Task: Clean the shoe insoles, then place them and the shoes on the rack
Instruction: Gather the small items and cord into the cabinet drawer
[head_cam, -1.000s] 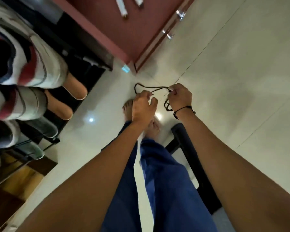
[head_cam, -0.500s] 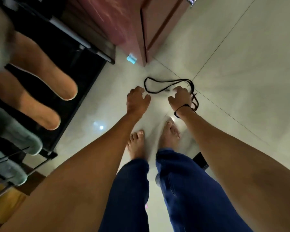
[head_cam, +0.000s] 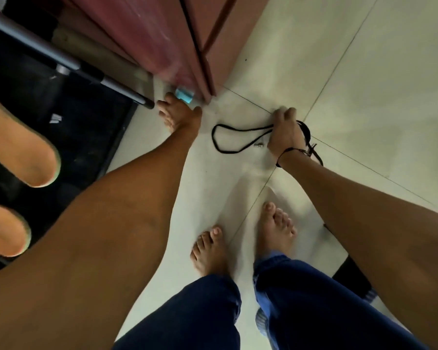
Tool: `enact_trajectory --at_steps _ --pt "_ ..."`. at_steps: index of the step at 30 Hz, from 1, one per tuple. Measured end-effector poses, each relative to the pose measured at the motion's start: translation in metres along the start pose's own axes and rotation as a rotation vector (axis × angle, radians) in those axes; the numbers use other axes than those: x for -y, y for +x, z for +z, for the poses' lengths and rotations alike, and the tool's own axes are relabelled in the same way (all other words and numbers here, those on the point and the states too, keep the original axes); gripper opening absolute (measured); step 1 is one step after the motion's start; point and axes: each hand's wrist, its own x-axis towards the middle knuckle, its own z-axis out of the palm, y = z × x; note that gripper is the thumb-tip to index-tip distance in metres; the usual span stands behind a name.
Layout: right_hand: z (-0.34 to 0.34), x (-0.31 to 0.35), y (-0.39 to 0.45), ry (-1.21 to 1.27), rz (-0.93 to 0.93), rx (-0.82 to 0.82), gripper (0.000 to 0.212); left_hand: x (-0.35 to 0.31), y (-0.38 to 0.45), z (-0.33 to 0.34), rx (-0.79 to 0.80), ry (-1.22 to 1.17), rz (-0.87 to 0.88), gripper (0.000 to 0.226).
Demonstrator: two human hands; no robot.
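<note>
Gripping looped black cord (head_cam: 234,137), right hand (head_cam: 283,133)

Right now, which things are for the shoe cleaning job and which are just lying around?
For the job:
- insoles, two tan ones at the left
- rack, dark, with a grey bar
- black lace, gripped by the right hand
- left hand, reaching towards the rack, holding nothing

Just lying about:
- blue thing by the cabinet
- dark object on the floor

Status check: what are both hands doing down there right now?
Left hand open, reaching to the floor by the blue object. Right hand grips the black lace. Insoles on the rack. Nothing blocking.
</note>
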Motion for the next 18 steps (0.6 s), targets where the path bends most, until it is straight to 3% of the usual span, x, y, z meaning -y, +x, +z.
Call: enact_trajectory --at_steps 4,10,18 --pt "-0.003 -0.005 0.008 -0.031 -0.033 0.039 0.029 0.002 0.006 0.003 -0.088 0.022 0.024 0.06" --pt "-0.013 -0.001 -0.005 0.001 -0.018 0.096 0.026 0.014 -0.001 -0.017 -0.082 0.167 0.078 0.045" --pt "-0.011 0.01 -0.012 0.029 0.057 0.18 0.027 -0.001 -0.029 -0.014 0.166 -0.076 -0.123 0.083"
